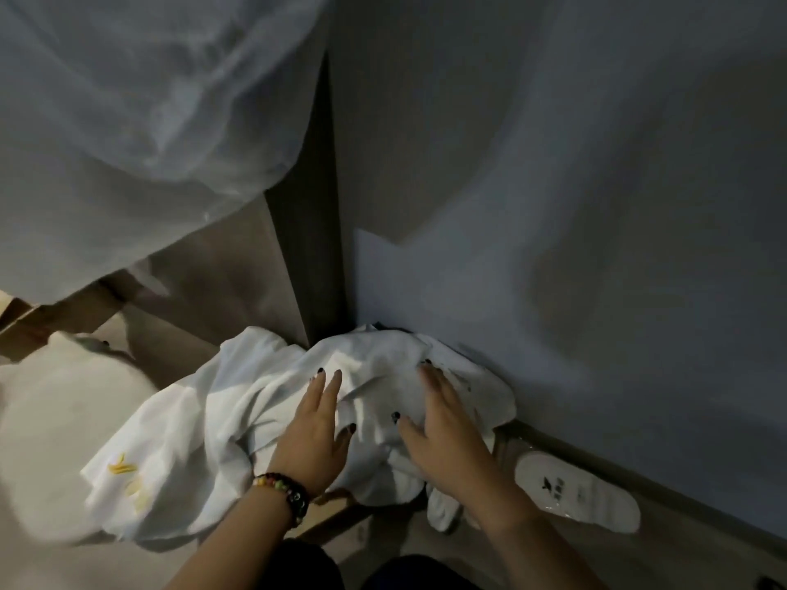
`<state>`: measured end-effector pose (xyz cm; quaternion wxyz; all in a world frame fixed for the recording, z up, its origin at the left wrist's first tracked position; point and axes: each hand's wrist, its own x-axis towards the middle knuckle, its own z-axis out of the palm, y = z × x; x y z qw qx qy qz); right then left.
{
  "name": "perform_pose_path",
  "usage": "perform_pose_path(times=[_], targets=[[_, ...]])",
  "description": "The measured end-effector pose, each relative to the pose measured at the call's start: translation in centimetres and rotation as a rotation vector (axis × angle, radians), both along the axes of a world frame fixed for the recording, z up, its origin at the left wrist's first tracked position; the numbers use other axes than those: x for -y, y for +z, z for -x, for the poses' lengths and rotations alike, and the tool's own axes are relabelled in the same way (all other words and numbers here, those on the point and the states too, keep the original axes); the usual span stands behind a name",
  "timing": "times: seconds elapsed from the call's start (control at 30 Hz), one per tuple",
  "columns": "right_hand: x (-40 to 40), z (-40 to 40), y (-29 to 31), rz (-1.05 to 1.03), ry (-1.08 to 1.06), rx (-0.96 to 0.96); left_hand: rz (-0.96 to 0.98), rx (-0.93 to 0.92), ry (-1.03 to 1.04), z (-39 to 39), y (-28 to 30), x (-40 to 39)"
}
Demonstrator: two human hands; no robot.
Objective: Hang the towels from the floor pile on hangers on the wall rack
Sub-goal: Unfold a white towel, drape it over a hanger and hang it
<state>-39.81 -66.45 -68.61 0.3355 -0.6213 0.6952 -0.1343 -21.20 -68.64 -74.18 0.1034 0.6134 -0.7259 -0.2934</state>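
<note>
A pile of white towels (374,364) lies on the floor in the corner between a brown panel and a grey wall. One towel (140,474) with yellow embroidery spreads out to the left. My left hand (315,432), with a beaded bracelet on the wrist, lies flat on the pile with its fingers straight. My right hand (447,432) lies on the pile beside it, fingers spread and reaching into the cloth. No hanger and no rack are in view.
Sheer white fabric (127,121) hangs down over the upper left. A white slipper (579,491) lies by the wall's baseboard at the right. A wooden frame (55,317) stands at the left. The grey wall (596,206) fills the right side.
</note>
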Motion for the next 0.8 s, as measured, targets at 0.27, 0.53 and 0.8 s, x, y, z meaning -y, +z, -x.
perform_pose_path(times=[0.27,0.53,0.8], targets=[[1.7,-1.3,-7.2,0.057,0.056,0.029,0.129,0.221,0.17,0.8,-9.0,5.0],[1.3,-1.9,-7.0,-0.004,0.03,0.091,0.215,0.181,0.198,-1.0,-9.7,5.9],[-0.8,-0.4,1.4,-0.132,-0.015,0.128,0.052,-0.054,0.324,-0.8,-0.7,1.1]])
